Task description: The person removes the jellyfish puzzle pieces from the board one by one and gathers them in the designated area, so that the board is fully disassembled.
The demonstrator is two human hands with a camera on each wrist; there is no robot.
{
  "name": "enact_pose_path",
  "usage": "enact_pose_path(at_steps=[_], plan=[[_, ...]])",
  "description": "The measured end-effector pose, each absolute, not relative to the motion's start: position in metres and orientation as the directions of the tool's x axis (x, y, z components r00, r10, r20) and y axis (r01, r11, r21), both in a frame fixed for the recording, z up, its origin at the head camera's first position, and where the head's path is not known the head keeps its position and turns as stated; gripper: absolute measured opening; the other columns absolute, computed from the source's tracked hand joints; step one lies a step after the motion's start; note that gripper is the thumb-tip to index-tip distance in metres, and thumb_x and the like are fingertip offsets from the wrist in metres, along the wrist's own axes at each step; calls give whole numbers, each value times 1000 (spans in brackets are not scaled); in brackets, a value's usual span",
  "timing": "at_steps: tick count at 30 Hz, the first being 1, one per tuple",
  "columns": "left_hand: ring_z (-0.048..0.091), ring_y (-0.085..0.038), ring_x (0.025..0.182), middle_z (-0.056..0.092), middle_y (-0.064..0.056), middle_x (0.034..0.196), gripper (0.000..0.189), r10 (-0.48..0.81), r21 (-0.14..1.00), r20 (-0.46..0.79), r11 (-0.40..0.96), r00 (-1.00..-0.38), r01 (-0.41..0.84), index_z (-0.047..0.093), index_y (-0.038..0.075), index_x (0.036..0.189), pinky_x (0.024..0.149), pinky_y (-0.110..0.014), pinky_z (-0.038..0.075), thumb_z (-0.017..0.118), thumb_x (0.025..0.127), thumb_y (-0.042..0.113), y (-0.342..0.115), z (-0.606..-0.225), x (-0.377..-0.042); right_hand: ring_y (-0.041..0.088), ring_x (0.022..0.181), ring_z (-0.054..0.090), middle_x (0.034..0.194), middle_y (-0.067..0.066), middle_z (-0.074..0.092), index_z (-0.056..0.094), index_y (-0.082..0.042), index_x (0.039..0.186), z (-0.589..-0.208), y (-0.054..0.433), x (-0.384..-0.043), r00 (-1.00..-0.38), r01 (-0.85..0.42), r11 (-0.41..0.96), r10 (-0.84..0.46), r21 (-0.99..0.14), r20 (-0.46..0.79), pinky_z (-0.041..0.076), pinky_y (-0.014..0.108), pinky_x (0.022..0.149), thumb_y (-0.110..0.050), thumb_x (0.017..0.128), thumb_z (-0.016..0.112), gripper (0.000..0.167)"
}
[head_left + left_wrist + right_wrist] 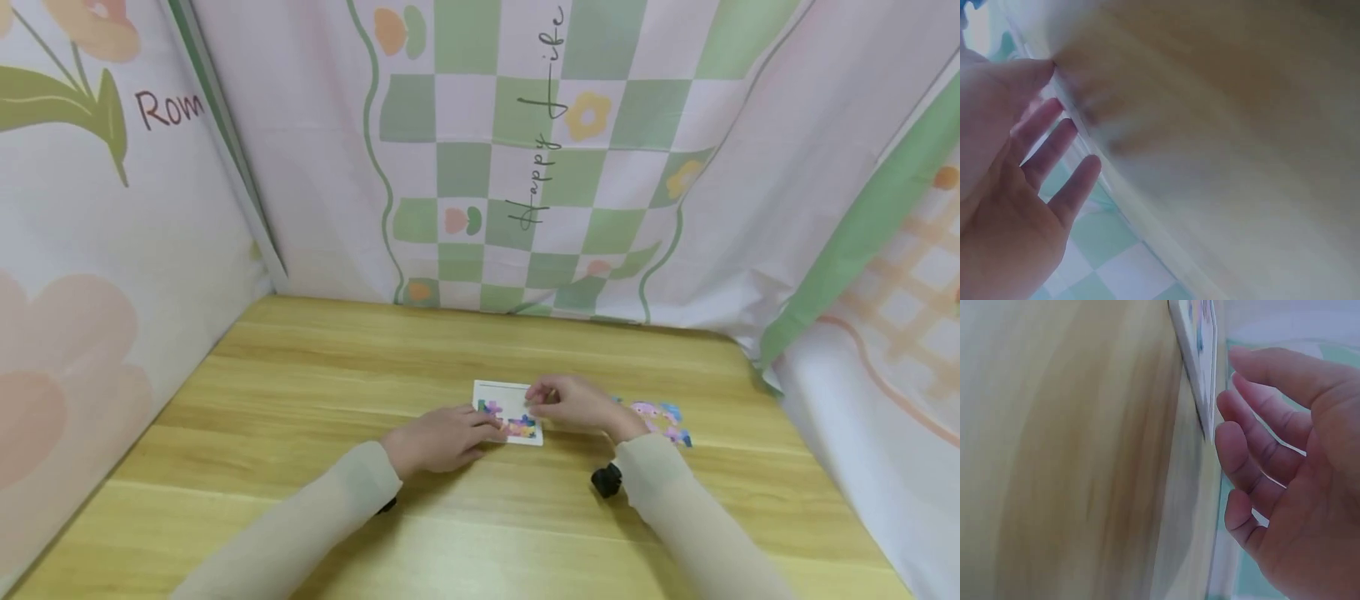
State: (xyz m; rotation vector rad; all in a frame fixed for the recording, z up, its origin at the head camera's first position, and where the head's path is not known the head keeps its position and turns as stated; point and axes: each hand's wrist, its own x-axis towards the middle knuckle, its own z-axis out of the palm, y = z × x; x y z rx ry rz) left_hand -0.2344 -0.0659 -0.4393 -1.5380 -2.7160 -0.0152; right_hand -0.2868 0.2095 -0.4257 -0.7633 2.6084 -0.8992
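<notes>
A small white puzzle frame (501, 393) lies on the table, with colourful puzzle pieces (521, 427) along its lower and left parts. My left hand (446, 437) rests at the frame's lower left corner, its fingertips over the edge. In the left wrist view that hand (1019, 156) has its fingers extended and spread. Over the frame's right side hovers my right hand (573, 404), fingers bent and thumb close to the index finger. The right wrist view shows this hand (1291, 444) loosely curled beside the tray-like frame (1194, 369), with no piece visible between its fingertips.
More loose puzzle pieces (660, 417) lie to the right, partly behind the right forearm. Both wrists carry black camera mounts, the right one (606, 481) near the tabletop. Printed curtains (525, 167) enclose the wooden table (337, 358) at the back and sides.
</notes>
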Motion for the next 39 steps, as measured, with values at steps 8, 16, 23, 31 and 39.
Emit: enact_pose_path(at_steps=[8, 16, 23, 31, 39], plan=[[43, -22, 138, 42, -1, 156, 49, 861, 57, -42, 509, -508, 859, 45, 16, 153, 115, -33, 33, 53, 106, 26, -73, -438, -230, 13, 85, 64, 97, -3, 67, 67, -8, 123, -426, 176, -286, -778, -424, 644, -619, -637, -108, 55, 35, 77, -21, 96, 70, 31], [43, -24, 138, 41, -5, 156, 50, 883, 57, -26, 469, -469, 881, 44, 12, 152, 116, -34, 32, 54, 105, 24, -76, -435, -229, 14, 71, 67, 87, 0, 68, 64, -3, 124, -433, 160, -290, -760, -409, 618, -638, -671, -124, 57, 30, 67, -18, 98, 67, 30], [42, -23, 138, 40, -4, 157, 50, 881, 80, -31, 472, -471, 878, 44, 13, 153, 116, -33, 31, 53, 106, 24, -76, -436, -229, 15, 75, 66, 90, 2, 66, 66, -4, 118, -434, 157, -290, -783, -367, 630, -607, -684, -139, 57, 32, 70, -17, 99, 65, 22], [41, -23, 139, 39, -4, 157, 50, 875, 101, -44, 485, -483, 869, 43, 13, 154, 117, -34, 30, 52, 106, 24, -77, -437, -229, 15, 82, 62, 94, 0, 64, 64, -8, 113, -432, 156, -292, -789, -378, 642, -600, -667, -130, 54, 34, 76, -16, 95, 71, 20], [42, -24, 138, 41, -5, 156, 50, 882, 103, -25, 471, -471, 876, 43, 12, 153, 117, -34, 31, 52, 106, 24, -77, -437, -230, 14, 88, 63, 100, 0, 64, 60, -11, 110, -430, 156, -291, -780, -398, 624, -616, -673, -110, 55, 35, 80, -13, 95, 70, 19]])
